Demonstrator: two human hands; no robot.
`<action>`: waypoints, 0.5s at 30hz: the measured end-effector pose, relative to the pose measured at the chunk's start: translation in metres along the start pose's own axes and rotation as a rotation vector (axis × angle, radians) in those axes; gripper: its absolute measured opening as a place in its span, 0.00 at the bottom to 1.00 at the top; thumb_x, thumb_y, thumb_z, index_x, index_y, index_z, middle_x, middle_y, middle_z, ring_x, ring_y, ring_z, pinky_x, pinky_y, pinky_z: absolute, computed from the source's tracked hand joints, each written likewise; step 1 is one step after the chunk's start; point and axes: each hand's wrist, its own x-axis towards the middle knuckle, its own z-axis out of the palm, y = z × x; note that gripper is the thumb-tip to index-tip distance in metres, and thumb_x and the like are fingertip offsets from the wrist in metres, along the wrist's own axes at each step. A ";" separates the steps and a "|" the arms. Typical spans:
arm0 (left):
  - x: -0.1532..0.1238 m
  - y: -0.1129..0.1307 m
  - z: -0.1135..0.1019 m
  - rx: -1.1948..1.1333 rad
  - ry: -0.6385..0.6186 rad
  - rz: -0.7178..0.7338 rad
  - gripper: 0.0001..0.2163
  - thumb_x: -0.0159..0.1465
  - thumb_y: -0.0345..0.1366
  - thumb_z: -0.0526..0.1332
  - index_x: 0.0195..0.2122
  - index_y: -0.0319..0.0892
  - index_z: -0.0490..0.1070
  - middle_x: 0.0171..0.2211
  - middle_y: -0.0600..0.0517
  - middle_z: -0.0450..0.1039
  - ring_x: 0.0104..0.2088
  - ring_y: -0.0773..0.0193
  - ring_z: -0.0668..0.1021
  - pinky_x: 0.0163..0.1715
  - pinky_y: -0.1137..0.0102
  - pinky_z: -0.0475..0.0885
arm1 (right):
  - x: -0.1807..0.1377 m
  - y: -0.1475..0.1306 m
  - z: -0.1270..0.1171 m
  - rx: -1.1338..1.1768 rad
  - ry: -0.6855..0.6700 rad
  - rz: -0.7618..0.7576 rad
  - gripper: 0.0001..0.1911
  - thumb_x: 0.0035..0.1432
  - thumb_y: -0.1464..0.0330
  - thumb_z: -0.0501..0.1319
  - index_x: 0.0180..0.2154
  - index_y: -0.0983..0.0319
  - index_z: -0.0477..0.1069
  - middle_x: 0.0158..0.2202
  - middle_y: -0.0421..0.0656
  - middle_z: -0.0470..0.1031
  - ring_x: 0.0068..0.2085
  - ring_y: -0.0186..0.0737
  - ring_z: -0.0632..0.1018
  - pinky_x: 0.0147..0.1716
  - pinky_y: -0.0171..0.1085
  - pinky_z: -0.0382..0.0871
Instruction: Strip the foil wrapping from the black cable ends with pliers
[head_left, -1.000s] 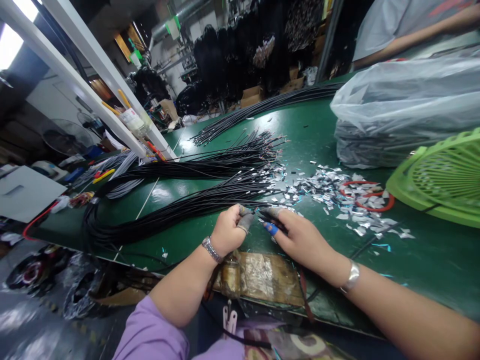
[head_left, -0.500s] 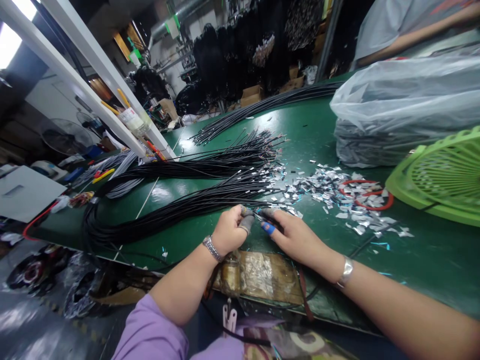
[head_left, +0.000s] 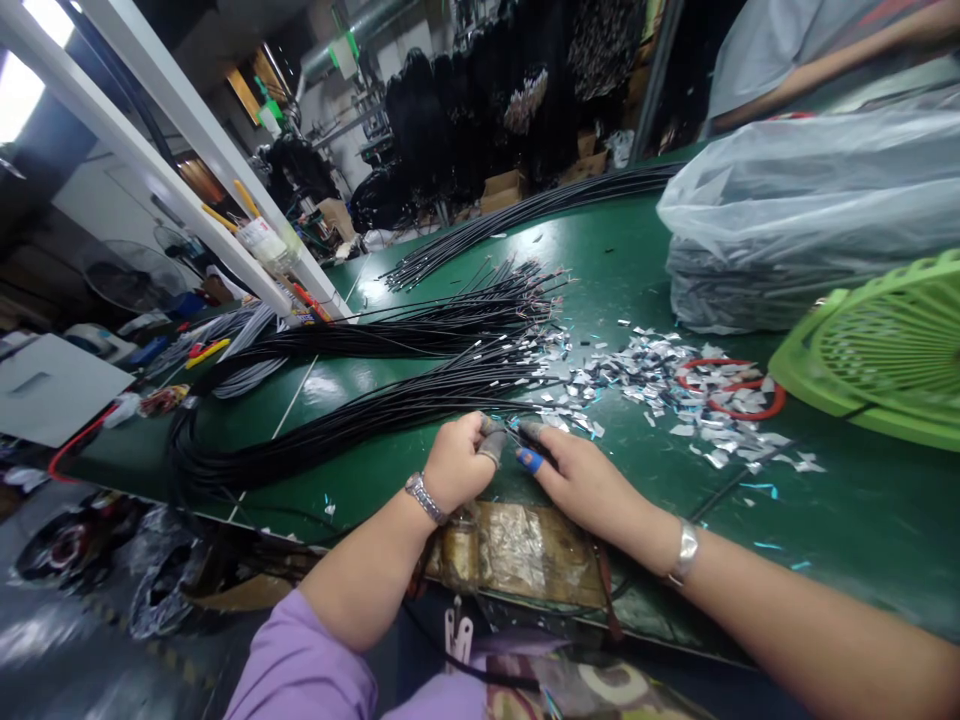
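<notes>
My left hand [head_left: 465,455], with grey covers on its fingers, is pinched closed around the end of a black cable at the front of the bench. Facing it, my right hand [head_left: 574,465], a blue band on its thumb, closes its fingertips on the thin wires at that same cable end; the fingers partly hide them. Just behind my hands lies a long bundle of black cables [head_left: 360,410], its cut ends pointing right. A second black cable bundle [head_left: 390,335] with stripped, reddish tips rests behind that one.
Silvery foil scraps [head_left: 652,365] are strewn to the right around a red ring [head_left: 776,405]. A green fan [head_left: 870,350] and a plastic-wrapped stack [head_left: 787,270] stand further right. A taped wooden block [head_left: 540,555] sits at the bench edge. Another person's arm [head_left: 840,75] shows at the back right.
My right hand's fingertips have shifted slightly and the thumb has moved a little left and down. My left hand stays almost in place, and the bundles lie as before.
</notes>
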 end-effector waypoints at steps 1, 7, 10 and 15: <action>0.000 0.001 -0.001 0.015 0.002 -0.002 0.06 0.58 0.34 0.55 0.25 0.41 0.63 0.18 0.56 0.65 0.19 0.71 0.66 0.20 0.75 0.57 | 0.000 -0.001 0.000 0.015 -0.010 0.010 0.10 0.58 0.68 0.52 0.36 0.62 0.70 0.33 0.48 0.77 0.33 0.44 0.76 0.33 0.39 0.68; -0.001 0.011 -0.005 0.263 0.022 0.041 0.03 0.57 0.32 0.55 0.26 0.42 0.64 0.21 0.52 0.69 0.22 0.66 0.70 0.23 0.73 0.60 | 0.001 -0.002 0.002 0.126 -0.032 0.063 0.09 0.57 0.67 0.51 0.31 0.61 0.69 0.31 0.46 0.77 0.31 0.43 0.76 0.31 0.39 0.67; -0.003 0.013 -0.006 0.390 0.018 0.099 0.02 0.55 0.31 0.55 0.26 0.43 0.64 0.22 0.51 0.70 0.24 0.63 0.71 0.25 0.71 0.60 | 0.001 -0.002 0.003 0.142 -0.012 0.054 0.09 0.57 0.66 0.51 0.29 0.60 0.67 0.29 0.45 0.77 0.29 0.42 0.75 0.29 0.39 0.66; -0.005 0.011 -0.005 0.414 -0.010 0.182 0.02 0.53 0.30 0.55 0.24 0.44 0.62 0.20 0.53 0.67 0.22 0.64 0.69 0.24 0.71 0.59 | 0.002 -0.001 0.004 0.123 0.016 0.038 0.08 0.57 0.67 0.51 0.28 0.59 0.65 0.25 0.42 0.74 0.26 0.39 0.73 0.26 0.37 0.64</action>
